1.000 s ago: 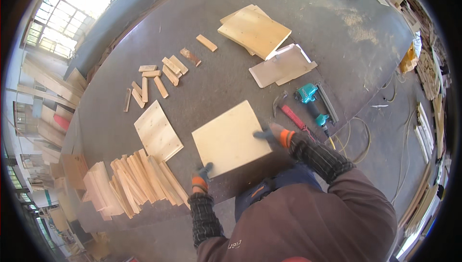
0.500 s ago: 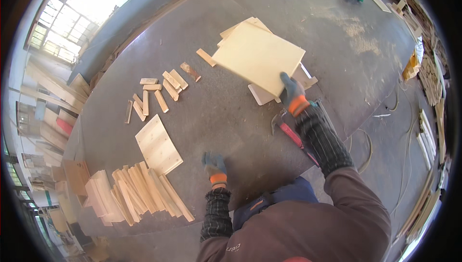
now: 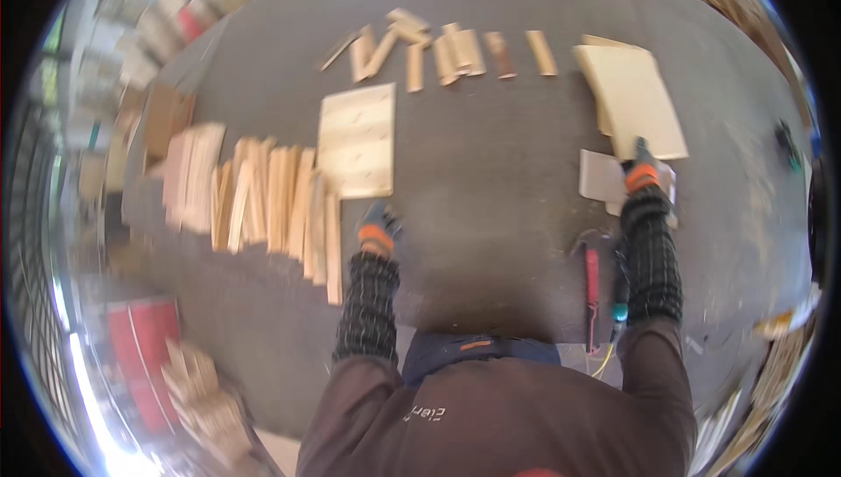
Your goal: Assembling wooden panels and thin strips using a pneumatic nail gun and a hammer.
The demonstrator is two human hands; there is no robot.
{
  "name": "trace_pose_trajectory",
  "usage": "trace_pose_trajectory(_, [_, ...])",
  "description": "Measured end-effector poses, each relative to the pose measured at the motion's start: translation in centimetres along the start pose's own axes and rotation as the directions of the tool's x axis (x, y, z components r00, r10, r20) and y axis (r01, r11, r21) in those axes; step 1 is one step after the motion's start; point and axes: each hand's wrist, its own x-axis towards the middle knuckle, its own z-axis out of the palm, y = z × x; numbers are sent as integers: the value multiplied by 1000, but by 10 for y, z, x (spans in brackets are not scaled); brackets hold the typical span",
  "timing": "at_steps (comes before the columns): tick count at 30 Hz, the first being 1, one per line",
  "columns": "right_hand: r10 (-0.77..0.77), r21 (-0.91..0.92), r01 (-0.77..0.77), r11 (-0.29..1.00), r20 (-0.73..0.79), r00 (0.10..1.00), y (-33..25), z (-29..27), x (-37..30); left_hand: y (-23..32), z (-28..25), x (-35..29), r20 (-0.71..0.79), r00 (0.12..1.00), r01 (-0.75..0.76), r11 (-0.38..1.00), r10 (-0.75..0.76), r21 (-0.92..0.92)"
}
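Right hand [image 3: 642,164] at the stacked wooden panel's [image 3: 635,100] near edge!
Grip? Can't tell; left hand [image 3: 378,225], empty, loosely open, just beside the knotty board [image 3: 356,140].

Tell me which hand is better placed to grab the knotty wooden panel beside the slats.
Probably the left hand: it is close to the knotty wooden panel, while the right hand is farther away, at the stacked pale panels.

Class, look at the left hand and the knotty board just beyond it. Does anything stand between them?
Nothing visible does. The left hand is close to the near edge of the knotty board; blur hides whether they touch. The wooden strips lie to the hand's left.
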Motion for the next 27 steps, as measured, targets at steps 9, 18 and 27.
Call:
trace_pose_trajectory(9, [36,-357,-117,927,-226,974,-80,18,-26,18,70,42,-277,959,39,996,-61,-85])
trace_pose_trajectory(18, [335,-563,-63,824,394,856,122,178,-262,-1,-2,68,-158,943,-239,925,294,295])
trace_pose_trajectory(27, [363,-824,332,459,515,776,260,329,-320,13,-82,30,-143,572,-546,505,808,669])
